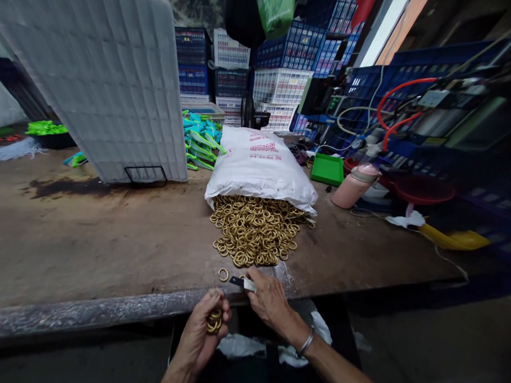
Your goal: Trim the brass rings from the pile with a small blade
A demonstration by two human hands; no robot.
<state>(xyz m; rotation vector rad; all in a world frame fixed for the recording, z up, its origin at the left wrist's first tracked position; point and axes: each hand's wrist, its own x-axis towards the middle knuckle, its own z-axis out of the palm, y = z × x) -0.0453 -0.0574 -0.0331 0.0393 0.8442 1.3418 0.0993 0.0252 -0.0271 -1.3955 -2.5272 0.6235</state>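
Note:
A white sack lies on the brown workbench and spills a heap of brass rings toward me. One loose ring lies apart near the bench's front edge. My left hand is below that edge, closed around several brass rings. My right hand rests at the bench edge just below the heap, pinching a small dark tool with a pale tip. A metal bracelet circles my right wrist.
A large grey quilted panel stands at the back left. Teal and green plastic parts, a green tray, a pink bottle, a yellow scoop and stacked crates fill the back. White rags lie in a dark bin below.

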